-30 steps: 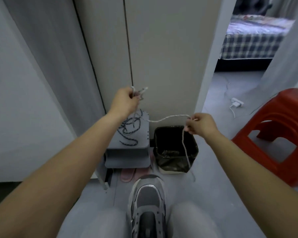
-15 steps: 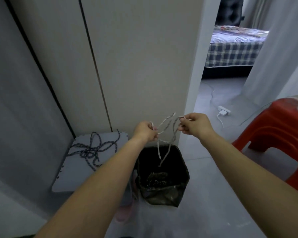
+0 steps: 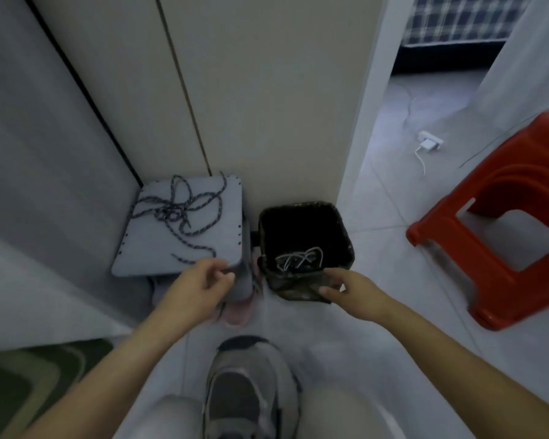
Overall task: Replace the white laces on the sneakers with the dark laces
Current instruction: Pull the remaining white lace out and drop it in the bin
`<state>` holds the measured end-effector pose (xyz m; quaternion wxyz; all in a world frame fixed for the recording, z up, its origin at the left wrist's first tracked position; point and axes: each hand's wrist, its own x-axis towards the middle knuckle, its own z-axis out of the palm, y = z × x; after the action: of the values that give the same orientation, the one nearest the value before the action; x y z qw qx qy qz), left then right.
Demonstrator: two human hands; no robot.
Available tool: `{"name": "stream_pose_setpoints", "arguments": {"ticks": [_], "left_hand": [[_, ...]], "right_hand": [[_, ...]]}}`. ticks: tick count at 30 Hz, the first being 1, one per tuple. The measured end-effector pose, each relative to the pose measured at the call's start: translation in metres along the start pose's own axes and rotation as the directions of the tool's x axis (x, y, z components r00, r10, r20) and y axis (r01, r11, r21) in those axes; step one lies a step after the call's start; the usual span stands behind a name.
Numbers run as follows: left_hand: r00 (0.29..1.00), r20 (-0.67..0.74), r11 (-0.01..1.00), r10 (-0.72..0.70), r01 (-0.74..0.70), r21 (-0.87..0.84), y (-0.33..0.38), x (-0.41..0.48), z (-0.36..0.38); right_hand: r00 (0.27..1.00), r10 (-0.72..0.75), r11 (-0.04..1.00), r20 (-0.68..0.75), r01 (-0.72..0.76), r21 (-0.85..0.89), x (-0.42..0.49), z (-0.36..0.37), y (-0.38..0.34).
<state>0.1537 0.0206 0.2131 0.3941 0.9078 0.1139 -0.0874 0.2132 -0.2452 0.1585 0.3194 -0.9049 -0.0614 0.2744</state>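
Observation:
The white lace (image 3: pixel 298 260) lies in a loose bundle at the bottom of the black waste bin (image 3: pixel 346 229). A tangle of dark speckled laces (image 3: pixel 179 213) rests on the grey lid of a small shelf unit (image 3: pixel 225 217) left of the bin. A grey sneaker (image 3: pixel 248 391) sits between my knees, toe pointing away, with no lace visible. My left hand (image 3: pixel 203 282) hovers at the shelf's near corner, fingers loosely curled and holding nothing. My right hand (image 3: pixel 346 288) hangs by the bin's near rim, fingers relaxed and empty.
A red plastic stool (image 3: pixel 495 236) stands at the right. A white charger with cable (image 3: pixel 428 144) lies on the floor by the doorway. Pink slippers (image 3: pixel 241 308) sit under the shelf unit. A green mat (image 3: pixel 29 381) lies at the lower left. Cabinet doors rise behind.
Both hands held the white lace above the bin; now the lace lies inside the bin and both hands are empty and lower. The view has tilted down, showing the sneaker again.

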Motion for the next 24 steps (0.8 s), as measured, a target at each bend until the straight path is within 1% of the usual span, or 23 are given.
{"name": "stream_pose_setpoints", "arguments": {"ticks": [1,2,3,4,5,6,7,8,10,11,12,13,15,17,20,22,24], "left_hand": [[1.000,0.021,1.000,-0.018,0.018,0.014,-0.005,-0.030,-0.011],[0.994,0.102,0.999,-0.040,0.036,0.038,-0.005,-0.059,-0.021],[0.968,0.238,0.996,-0.077,0.061,0.072,-0.003,-0.088,-0.029],[0.913,0.390,0.990,-0.119,0.080,0.115,0.001,-0.115,-0.034],[0.850,0.506,0.983,-0.149,0.071,0.170,0.004,-0.139,-0.035],[0.813,0.563,0.976,-0.152,0.033,0.216,0.005,-0.160,-0.034],[0.810,0.569,0.966,-0.144,-0.009,0.258,0.001,-0.176,-0.026],[0.838,0.534,0.961,-0.115,-0.043,0.274,-0.005,-0.188,-0.017],[0.920,0.382,0.943,-0.089,-0.046,0.330,-0.016,-0.205,0.003],[0.946,0.310,0.930,-0.094,-0.027,0.366,-0.021,-0.209,0.010],[0.960,0.263,0.919,-0.095,-0.017,0.395,-0.023,-0.212,0.015],[0.966,0.244,0.908,-0.084,-0.026,0.419,-0.025,-0.213,0.018],[0.976,0.208,0.909,-0.067,-0.027,0.416,-0.028,-0.213,0.019],[0.982,0.170,0.909,-0.085,0.006,0.417,-0.034,-0.208,0.019],[0.976,0.154,0.868,-0.153,0.058,0.493,-0.038,-0.204,0.025],[0.963,0.177,0.852,-0.202,0.084,0.517,-0.042,-0.205,0.033],[0.950,0.198,0.859,-0.242,0.115,0.499,-0.054,-0.201,0.041]], "right_hand": [[1.000,-0.018,1.000,0.019,0.018,0.011,-0.016,0.009,-0.002],[0.998,-0.047,0.999,0.030,0.047,0.029,-0.032,0.016,-0.006],[0.996,-0.087,0.996,0.028,0.086,0.038,-0.049,0.021,-0.013],[0.991,-0.136,0.990,0.012,0.135,0.042,-0.070,0.025,-0.022],[0.983,-0.186,0.981,-0.009,0.186,0.049,-0.093,0.029,-0.035],[0.974,-0.228,0.972,-0.010,0.228,0.061,-0.117,0.034,-0.049],[0.967,-0.255,0.966,0.024,0.254,0.057,-0.141,0.039,-0.063],[0.960,-0.263,0.965,0.094,0.262,0.022,-0.164,0.048,-0.075],[0.945,-0.229,0.951,0.234,0.268,-0.154,-0.197,0.070,-0.091],[0.945,-0.185,0.939,0.269,0.251,-0.236,-0.209,0.082,-0.095],[0.949,-0.164,0.929,0.270,0.241,-0.282,-0.217,0.094,-0.096],[0.954,-0.176,0.921,0.244,0.247,-0.301,-0.223,0.103,-0.096],[0.954,-0.253,0.914,0.162,0.291,-0.283,-0.224,0.117,-0.091],[0.952,-0.290,0.913,0.101,0.306,-0.270,-0.218,0.124,-0.085],[0.953,-0.285,0.895,0.099,0.301,-0.330,-0.211,0.133,-0.083],[0.954,-0.279,0.905,0.111,0.300,-0.302,-0.206,0.147,-0.078],[0.959,-0.248,0.929,0.138,0.276,-0.248,-0.195,0.161,-0.071]]}}
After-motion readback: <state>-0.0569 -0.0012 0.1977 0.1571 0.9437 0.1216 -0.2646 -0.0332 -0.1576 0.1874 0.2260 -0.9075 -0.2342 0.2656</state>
